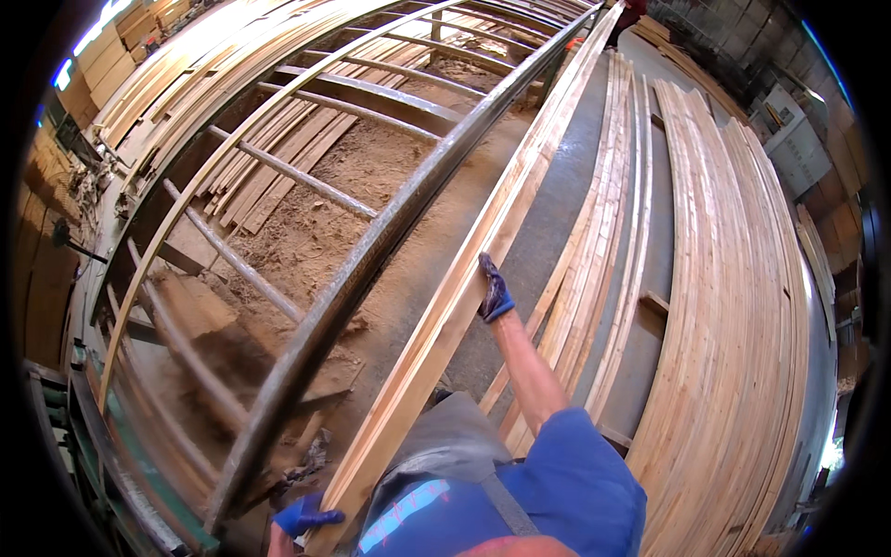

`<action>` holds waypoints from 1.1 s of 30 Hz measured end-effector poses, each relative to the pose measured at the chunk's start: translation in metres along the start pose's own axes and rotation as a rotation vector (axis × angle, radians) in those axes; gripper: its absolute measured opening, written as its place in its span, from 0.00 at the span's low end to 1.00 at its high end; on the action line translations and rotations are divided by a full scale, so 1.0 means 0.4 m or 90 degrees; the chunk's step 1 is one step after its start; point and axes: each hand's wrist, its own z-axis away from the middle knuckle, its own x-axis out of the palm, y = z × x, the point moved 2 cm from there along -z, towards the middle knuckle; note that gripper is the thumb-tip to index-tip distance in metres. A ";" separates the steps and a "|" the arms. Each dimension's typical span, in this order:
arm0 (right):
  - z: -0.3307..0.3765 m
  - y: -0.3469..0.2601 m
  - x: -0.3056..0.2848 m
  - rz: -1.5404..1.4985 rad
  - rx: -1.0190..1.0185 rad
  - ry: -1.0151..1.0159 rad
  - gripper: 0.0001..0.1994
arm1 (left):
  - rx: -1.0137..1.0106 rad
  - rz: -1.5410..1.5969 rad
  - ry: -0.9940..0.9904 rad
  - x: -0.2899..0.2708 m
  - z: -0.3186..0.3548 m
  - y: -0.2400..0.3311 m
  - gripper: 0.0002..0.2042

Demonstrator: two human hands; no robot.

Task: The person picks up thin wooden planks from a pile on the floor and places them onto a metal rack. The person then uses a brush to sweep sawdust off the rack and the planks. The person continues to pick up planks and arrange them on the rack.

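A bundle of long, narrow wooden boards (436, 320) runs from beside my body at the lower left up to the far top right. Near its close end, my left hand (308, 516), in a blue glove, is closed round the boards, with fingers over the edge. Farther along, my right hand (495, 290) grips the bundle's right side; its glove is blue with dark, soiled fingers. My right arm is stretched forward. The undersides of the boards and part of each hand's grip are hidden.
A metal roller conveyor (371, 251) stands left of the bundle, with sawdust (306, 246) beneath. Boards lie on the floor to the right, beside a wide board stack (719, 325). A person in red (633, 13) is at the bundle's far end.
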 end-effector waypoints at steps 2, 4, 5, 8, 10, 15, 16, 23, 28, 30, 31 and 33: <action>0.053 0.079 0.115 -0.010 -0.031 0.010 0.25 | -0.067 0.091 0.038 -0.017 0.070 0.046 0.34; 0.064 0.151 0.153 -0.041 0.024 -0.024 0.24 | -0.011 -0.028 0.098 -0.069 0.025 0.143 0.40; 0.079 0.190 0.192 -0.061 0.094 -0.055 0.24 | 0.011 -0.088 0.130 -0.107 0.006 0.194 0.42; 0.158 0.288 0.383 -0.012 0.156 -0.160 0.25 | 0.078 -0.362 0.365 -0.195 -0.095 0.350 0.53; 0.194 0.316 0.484 0.002 0.177 -0.198 0.26 | 0.250 -0.521 0.462 -0.280 -0.125 0.381 0.53; 0.215 0.614 0.713 0.040 0.289 -0.257 0.24 | 0.116 -0.518 0.551 -0.497 0.058 0.224 0.50; 0.241 0.668 0.770 0.063 0.265 -0.273 0.23 | 0.110 -0.509 0.559 -0.540 0.102 0.158 0.50; 0.256 0.886 0.930 0.314 0.524 -0.380 0.24 | 0.089 -0.466 0.574 -0.734 0.221 -0.059 0.42; 0.255 0.823 0.941 0.633 0.422 -0.654 0.19 | 0.089 -0.674 0.716 -0.756 0.154 -0.152 0.37; 0.228 0.769 0.919 0.773 -0.090 -0.633 0.19 | 0.109 -0.666 0.747 -0.746 0.119 -0.185 0.39; 0.228 0.705 0.945 0.851 -0.075 -0.540 0.21 | 0.112 -0.659 0.763 -0.741 0.114 -0.199 0.40; 0.186 0.641 0.945 0.981 -0.344 -0.551 0.25 | 0.110 -0.647 0.763 -0.724 0.134 -0.212 0.41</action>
